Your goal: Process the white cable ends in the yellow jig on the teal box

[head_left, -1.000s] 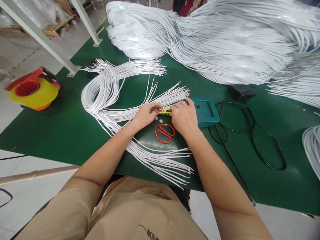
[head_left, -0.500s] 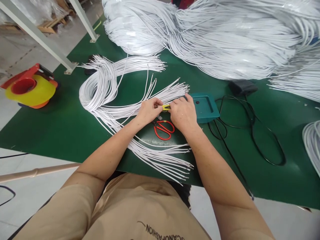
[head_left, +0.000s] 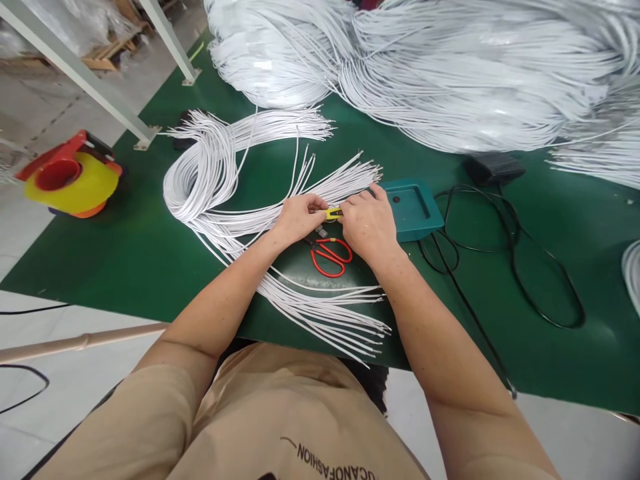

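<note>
My left hand point(head_left: 299, 219) and my right hand point(head_left: 369, 224) meet over a green table point(head_left: 125, 253), both pinching a small yellow piece point(head_left: 333, 213) between their fingertips. They rest on a looped bundle of thin white cables point(head_left: 215, 193) whose cut ends fan out toward the table's near edge. Red-handled scissors point(head_left: 331, 256) lie just below the hands. A teal block with a shallow recess point(head_left: 413, 210) sits right of my right hand, almost touching it.
Large heaps of white cable point(head_left: 440, 73) cover the far side of the table. A black cord point(head_left: 520, 260) loops at the right from a black box point(head_left: 493, 167). A red and yellow reel point(head_left: 70, 183) stands on the floor, left. Grey frame legs point(head_left: 100, 93) stand behind it.
Both hands stay pinched on the yellow piece with barely any shift. The view has moved slightly, so everything sits a little differently in the picture.
</note>
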`<state>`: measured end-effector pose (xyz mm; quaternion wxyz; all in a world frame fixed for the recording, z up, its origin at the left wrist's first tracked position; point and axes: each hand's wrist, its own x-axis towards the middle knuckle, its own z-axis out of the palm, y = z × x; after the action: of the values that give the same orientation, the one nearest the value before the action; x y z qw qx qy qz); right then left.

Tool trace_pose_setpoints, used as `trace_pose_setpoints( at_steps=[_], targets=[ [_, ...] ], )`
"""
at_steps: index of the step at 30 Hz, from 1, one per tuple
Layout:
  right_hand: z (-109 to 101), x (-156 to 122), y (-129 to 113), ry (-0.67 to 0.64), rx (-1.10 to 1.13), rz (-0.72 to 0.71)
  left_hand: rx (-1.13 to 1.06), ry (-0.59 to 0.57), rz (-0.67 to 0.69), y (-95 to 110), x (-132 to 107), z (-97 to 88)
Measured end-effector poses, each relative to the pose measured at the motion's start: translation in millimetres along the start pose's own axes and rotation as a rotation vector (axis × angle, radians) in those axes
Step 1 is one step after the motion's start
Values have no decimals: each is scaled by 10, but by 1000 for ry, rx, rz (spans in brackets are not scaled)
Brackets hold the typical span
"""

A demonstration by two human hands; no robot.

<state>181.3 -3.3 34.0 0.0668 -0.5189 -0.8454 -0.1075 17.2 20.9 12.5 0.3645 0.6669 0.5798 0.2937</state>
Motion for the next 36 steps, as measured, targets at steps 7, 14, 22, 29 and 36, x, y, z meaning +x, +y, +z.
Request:
trace_pose_setpoints(
  at_steps=[7,14,22,29,36],
  targets=[
    [25,-1,27,0,43,-11,71,-70,98,-3,-22,-115],
    [37,-1,30,17,14,-19,25,-127,88,16,-58,-207],
    [16,-1,26,-4,17,-11,255,2,115,-7,-95,-349],
    [10,5,26,-10,22,-4,131,311,87,-402,29,-766],
    [-4,3,27,-21,44,-1,340,186,196,-128,-148,-497]
  ],
)
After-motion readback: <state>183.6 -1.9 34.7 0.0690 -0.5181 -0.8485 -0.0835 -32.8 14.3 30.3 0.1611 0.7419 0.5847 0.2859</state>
